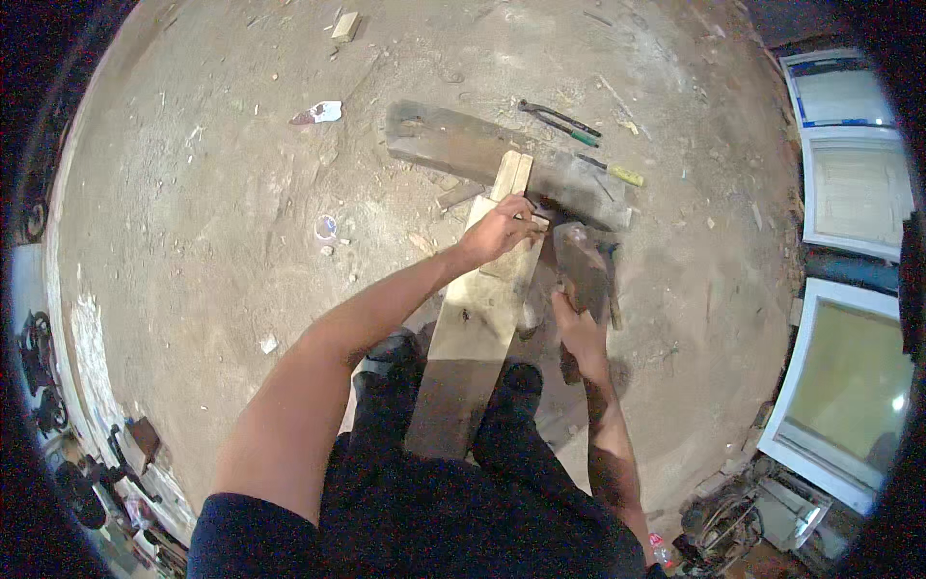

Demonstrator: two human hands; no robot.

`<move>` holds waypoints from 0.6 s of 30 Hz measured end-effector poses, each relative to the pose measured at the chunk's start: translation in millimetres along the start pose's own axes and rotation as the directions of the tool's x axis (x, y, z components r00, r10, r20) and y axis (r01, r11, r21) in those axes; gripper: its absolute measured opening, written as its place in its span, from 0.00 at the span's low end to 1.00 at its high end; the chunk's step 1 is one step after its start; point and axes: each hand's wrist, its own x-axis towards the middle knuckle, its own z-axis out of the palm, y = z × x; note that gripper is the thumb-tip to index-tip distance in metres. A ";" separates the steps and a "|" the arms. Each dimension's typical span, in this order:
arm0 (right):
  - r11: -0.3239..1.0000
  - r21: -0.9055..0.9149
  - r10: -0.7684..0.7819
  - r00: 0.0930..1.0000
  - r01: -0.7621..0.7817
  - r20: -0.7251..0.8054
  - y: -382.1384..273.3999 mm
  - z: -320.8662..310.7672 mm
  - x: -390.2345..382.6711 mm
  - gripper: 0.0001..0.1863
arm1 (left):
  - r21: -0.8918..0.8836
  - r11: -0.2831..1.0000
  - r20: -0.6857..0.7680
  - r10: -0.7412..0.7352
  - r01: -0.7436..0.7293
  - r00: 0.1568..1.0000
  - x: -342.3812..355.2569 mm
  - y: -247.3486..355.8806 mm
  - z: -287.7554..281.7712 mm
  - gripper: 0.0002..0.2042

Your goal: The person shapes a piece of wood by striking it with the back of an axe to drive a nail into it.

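Note:
A pale wooden plank (473, 314) runs from between my legs toward a dark timber beam (444, 135) on the ground. Its far end narrows to a tongue (511, 176) that lies over the beam. My left hand (502, 232) is closed on the plank near this narrowed end, fingers curled at its right edge. To the right of the plank, my right hand (582, 336) is closed round the handle of a broad-bladed tool (584, 270) resembling a hatchet. The grey blade points away from me, and its exact kind is unclear.
Beyond the beam lie dark pincers (559, 124) with a green grip. A yellow-handled tool (622, 175) rests on the beam's right part. Wood scraps (345, 27) litter the dirt floor. White-framed windows (839, 386) stand along the right side; clutter (116, 482) lines the left.

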 end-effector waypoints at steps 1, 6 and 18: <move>0.998 0.005 0.062 0.998 -0.062 -0.003 11.0 5.4 -0.9 0.09 | 0.002 1.000 0.019 -0.006 0.006 1.000 -0.8 0.5 0.7 0.06; 0.774 0.452 0.362 0.896 -0.443 0.258 -29.4 -13.2 10.6 0.05 | -0.060 0.997 0.095 -0.047 0.053 0.994 -5.7 10.4 -6.6 0.19; 0.774 -0.558 0.296 0.950 -0.299 -0.099 170.7 23.5 -61.1 0.29 | -0.053 0.993 -0.090 -0.112 0.107 0.990 -1.6 11.0 -12.6 0.31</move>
